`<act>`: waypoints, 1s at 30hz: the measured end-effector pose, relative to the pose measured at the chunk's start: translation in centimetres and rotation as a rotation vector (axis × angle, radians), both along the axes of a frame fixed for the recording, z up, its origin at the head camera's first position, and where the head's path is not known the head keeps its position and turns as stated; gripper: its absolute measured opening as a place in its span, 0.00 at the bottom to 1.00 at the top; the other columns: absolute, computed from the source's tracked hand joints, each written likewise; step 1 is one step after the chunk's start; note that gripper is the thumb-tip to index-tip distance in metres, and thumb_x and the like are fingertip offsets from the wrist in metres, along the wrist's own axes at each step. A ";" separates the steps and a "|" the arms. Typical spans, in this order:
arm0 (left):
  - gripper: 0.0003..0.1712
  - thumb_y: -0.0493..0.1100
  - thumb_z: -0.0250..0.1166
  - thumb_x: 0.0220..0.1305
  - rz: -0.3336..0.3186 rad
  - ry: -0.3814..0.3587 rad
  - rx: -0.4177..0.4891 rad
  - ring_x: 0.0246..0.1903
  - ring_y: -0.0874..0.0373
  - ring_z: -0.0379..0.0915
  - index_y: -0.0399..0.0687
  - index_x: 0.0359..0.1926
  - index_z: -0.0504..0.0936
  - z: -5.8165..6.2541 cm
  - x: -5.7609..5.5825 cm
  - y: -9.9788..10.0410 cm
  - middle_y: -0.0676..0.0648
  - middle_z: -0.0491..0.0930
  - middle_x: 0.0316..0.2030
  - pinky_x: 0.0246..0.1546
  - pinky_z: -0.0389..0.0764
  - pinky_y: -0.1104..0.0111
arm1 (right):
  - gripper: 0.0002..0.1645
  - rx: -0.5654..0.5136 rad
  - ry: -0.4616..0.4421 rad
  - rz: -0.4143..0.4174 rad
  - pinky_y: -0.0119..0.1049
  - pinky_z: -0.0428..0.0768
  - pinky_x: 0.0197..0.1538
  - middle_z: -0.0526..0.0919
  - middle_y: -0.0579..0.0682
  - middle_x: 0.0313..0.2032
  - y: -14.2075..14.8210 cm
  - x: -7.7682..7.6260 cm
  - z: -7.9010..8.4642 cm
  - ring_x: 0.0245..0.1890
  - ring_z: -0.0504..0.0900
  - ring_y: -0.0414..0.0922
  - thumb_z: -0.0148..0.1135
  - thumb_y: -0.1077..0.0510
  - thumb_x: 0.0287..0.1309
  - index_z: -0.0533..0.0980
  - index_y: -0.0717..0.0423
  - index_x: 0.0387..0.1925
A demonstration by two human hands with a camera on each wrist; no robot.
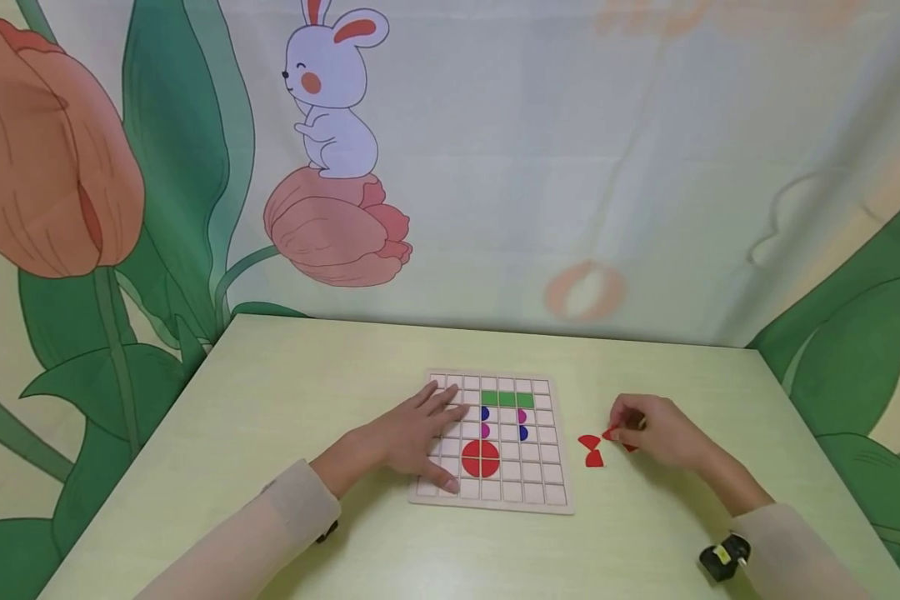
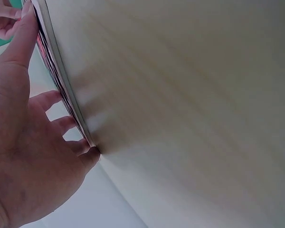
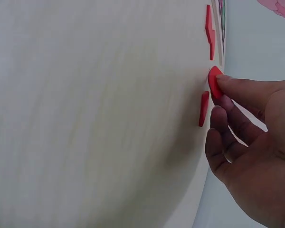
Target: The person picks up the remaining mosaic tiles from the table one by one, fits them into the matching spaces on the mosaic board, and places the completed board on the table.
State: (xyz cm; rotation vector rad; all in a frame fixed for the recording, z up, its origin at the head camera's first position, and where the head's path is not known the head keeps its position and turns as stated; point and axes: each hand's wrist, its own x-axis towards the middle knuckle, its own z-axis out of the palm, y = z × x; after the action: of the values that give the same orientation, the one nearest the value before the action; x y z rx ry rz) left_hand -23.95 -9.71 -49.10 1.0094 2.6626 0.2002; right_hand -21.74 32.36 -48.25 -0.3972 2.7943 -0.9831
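At a pale table (image 1: 330, 358), a person's left hand (image 1: 414, 433) is covering part of the left side of a gridded board (image 1: 531, 473), while the right hand (image 1: 660, 429) is partly hiding a red piece (image 1: 630, 448) beneath it. Sleeves (image 1: 247, 533) are running out of frame, and the left wrist view is showing the board only edge-on, its face unreadable. The left fingers are lying spread wide; the right thumb and fingertips are pinching a small, flat red wedge (image 3: 214, 81) to the board's right, its full outline blocked by the thumb. Two more flat red pieces (image 1: 594, 459) are lying between board and right hand. On the board, four red quarters (image 1: 471, 451) are forming a circle below blue and magenta half-discs (image 1: 523, 432) and a green strip (image 1: 507, 400).
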 end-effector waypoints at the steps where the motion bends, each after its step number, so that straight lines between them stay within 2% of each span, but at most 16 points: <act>1: 0.71 0.82 0.70 0.51 0.002 0.000 0.000 0.84 0.41 0.28 0.61 0.86 0.50 0.0 0.0 0.0 0.47 0.38 0.86 0.81 0.48 0.47 | 0.08 -0.005 0.005 -0.007 0.33 0.81 0.35 0.81 0.47 0.34 0.0 0.0 0.1 0.36 0.77 0.47 0.73 0.64 0.65 0.80 0.52 0.38; 6: 0.71 0.83 0.70 0.50 0.000 0.003 -0.004 0.84 0.41 0.28 0.61 0.86 0.50 0.0 -0.1 0.1 0.47 0.38 0.86 0.81 0.48 0.47 | 0.08 -0.032 0.046 -0.010 0.32 0.81 0.33 0.83 0.47 0.36 -0.9 -0.2 0.6 0.36 0.78 0.47 0.73 0.64 0.66 0.83 0.54 0.44; 10: 0.71 0.83 0.70 0.50 -0.002 0.006 -0.008 0.84 0.41 0.29 0.61 0.86 0.50 0.1 -0.1 0.1 0.47 0.38 0.86 0.81 0.48 0.47 | 0.13 -0.058 0.049 0.021 0.34 0.80 0.31 0.82 0.49 0.38 -2.4 -0.5 1.2 0.35 0.78 0.48 0.70 0.64 0.67 0.84 0.56 0.52; 13: 0.71 0.82 0.70 0.50 -0.002 0.004 -0.005 0.84 0.40 0.29 0.60 0.86 0.50 0.1 -0.1 0.1 0.46 0.38 0.86 0.81 0.48 0.48 | 0.15 -0.086 0.044 0.042 0.34 0.81 0.32 0.82 0.49 0.40 -3.5 -0.6 1.4 0.37 0.78 0.49 0.68 0.66 0.68 0.84 0.57 0.55; 15: 0.71 0.82 0.70 0.51 -0.003 0.004 -0.006 0.84 0.40 0.29 0.60 0.86 0.50 0.1 0.0 0.1 0.46 0.38 0.86 0.81 0.48 0.48 | 0.15 -0.110 0.047 0.058 0.34 0.81 0.34 0.82 0.50 0.40 -4.2 -0.8 1.4 0.38 0.79 0.49 0.68 0.67 0.68 0.84 0.57 0.55; 21: 0.71 0.82 0.71 0.51 0.001 -0.005 -0.003 0.84 0.40 0.29 0.60 0.86 0.50 0.2 0.0 0.1 0.46 0.38 0.86 0.81 0.48 0.47 | 0.07 -0.178 0.037 0.104 0.34 0.85 0.40 0.86 0.47 0.38 -6.5 -1.1 1.0 0.38 0.82 0.48 0.69 0.66 0.68 0.83 0.53 0.45; 26: 0.71 0.81 0.71 0.51 0.000 -0.009 0.001 0.84 0.40 0.29 0.59 0.86 0.50 0.2 0.1 0.0 0.46 0.38 0.86 0.81 0.48 0.47 | 0.04 -0.170 0.039 0.159 0.35 0.84 0.46 0.86 0.43 0.38 -8.8 -0.8 0.7 0.40 0.82 0.46 0.71 0.62 0.69 0.84 0.49 0.40; 30: 0.71 0.82 0.70 0.51 -0.007 -0.002 -0.003 0.84 0.40 0.29 0.59 0.86 0.50 0.1 0.0 0.1 0.46 0.38 0.86 0.81 0.48 0.47 | 0.04 -0.168 0.050 0.218 0.36 0.82 0.45 0.84 0.42 0.37 -10.3 -0.6 0.4 0.40 0.81 0.46 0.72 0.62 0.68 0.84 0.48 0.39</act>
State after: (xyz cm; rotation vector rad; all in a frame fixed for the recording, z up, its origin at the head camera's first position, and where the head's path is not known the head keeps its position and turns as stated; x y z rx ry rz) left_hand -23.99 -9.59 -48.97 1.0170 2.6570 0.1958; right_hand -22.31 22.03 -47.82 -0.7402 2.6468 -1.1722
